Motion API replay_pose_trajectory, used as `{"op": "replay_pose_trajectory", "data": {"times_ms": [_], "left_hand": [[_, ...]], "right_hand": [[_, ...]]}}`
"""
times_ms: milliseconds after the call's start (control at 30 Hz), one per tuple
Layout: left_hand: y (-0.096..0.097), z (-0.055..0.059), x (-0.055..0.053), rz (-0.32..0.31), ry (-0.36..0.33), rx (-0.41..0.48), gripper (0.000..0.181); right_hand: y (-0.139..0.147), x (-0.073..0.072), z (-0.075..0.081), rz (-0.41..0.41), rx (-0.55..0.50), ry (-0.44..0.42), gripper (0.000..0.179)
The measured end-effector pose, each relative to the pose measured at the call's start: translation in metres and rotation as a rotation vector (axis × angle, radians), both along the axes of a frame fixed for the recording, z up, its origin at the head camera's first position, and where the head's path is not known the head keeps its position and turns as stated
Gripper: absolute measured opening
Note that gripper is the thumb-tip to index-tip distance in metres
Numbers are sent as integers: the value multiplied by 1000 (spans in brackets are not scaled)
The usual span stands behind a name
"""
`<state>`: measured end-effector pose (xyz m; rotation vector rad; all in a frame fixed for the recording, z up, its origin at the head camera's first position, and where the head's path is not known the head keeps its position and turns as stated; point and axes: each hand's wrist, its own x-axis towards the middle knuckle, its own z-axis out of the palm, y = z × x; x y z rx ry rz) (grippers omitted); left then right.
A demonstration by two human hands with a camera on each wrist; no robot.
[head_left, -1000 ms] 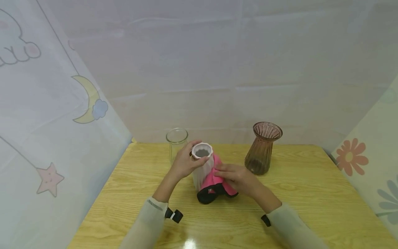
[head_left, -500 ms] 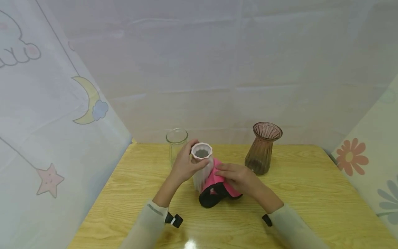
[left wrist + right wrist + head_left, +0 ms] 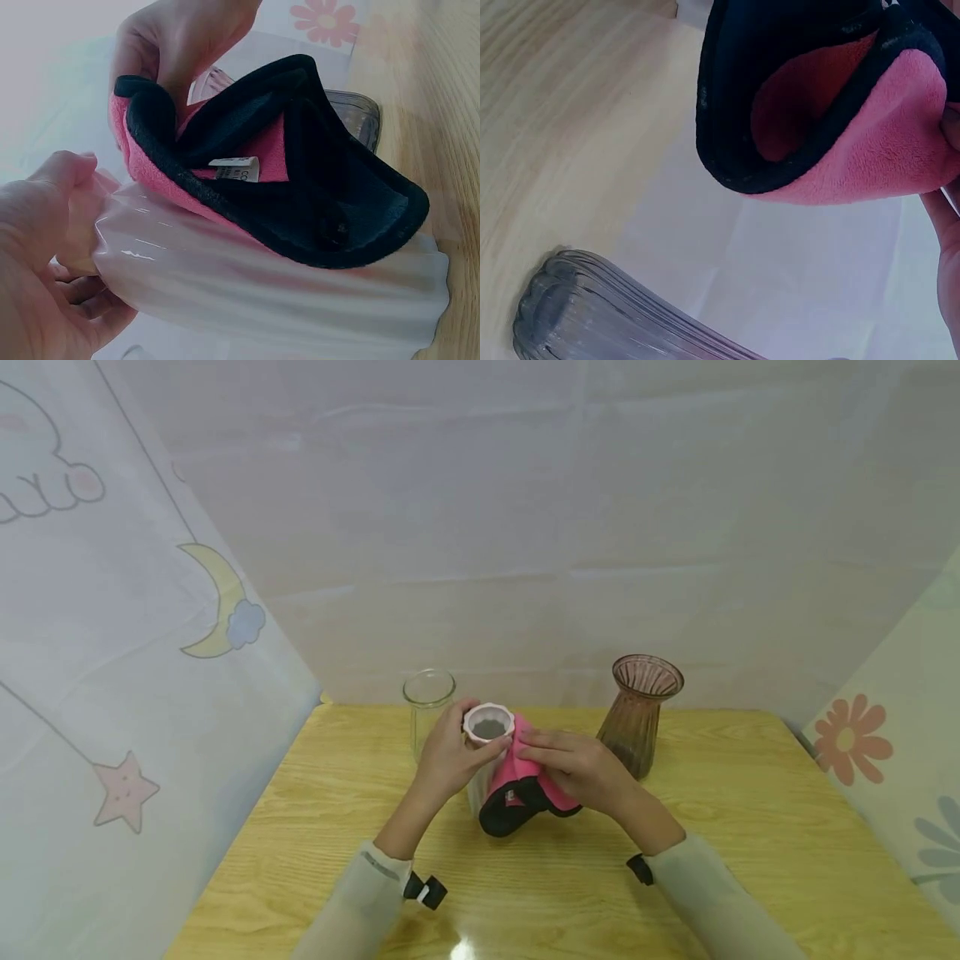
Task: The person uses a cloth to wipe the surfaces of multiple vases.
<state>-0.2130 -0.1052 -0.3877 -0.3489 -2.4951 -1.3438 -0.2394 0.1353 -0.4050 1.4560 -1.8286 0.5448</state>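
Note:
A white ribbed vase stands upright on the table, its scalloped mouth facing up. My left hand grips its neck just below the rim, thumb on the near side. In the left wrist view the vase's glossy fluted body shows beneath a pink cloth with a black border and a small white label. My right hand pinches the bunched cloth and holds it against the vase's right side near the neck. The right wrist view shows the cloth hanging in a loose fold.
Behind my left hand stands a clear glass vase, partly hidden. A brownish-pink ribbed glass vase is at the back right, beyond my right hand. The wooden table meets printed cloth walls at the back and sides.
The cloth first slid slightly down the vase, then my right hand moved it up toward the neck. My left hand has kept its grip, and the vase stays nearly in place.

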Motion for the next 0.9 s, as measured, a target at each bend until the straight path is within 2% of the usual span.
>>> {"op": "replay_pose_trajectory", "data": {"times_ms": [167,267,500,633,800,900], "left_hand": [[-2,2,-2,-18,-4,-24,73],[-5,2,-3,-51,-13,-16,71],[-11,0,-6,-115,-33,15,71],[-12,-1,-8,-124,-44,22,72],[-13,0,-11,-156,-57,38,72],[-12,0,-13,-170,-49,34,71]], "right_hand": [[-1,-2,-3,13,-9,-6,37],[-2,-2,-7,25,-17,-21,36],[-1,-3,-23,55,-9,-9,36],[0,-2,-35,66,32,-43,19],[1,1,-46,21,77,-106,47],[2,2,-50,1,94,-126,49]]}}
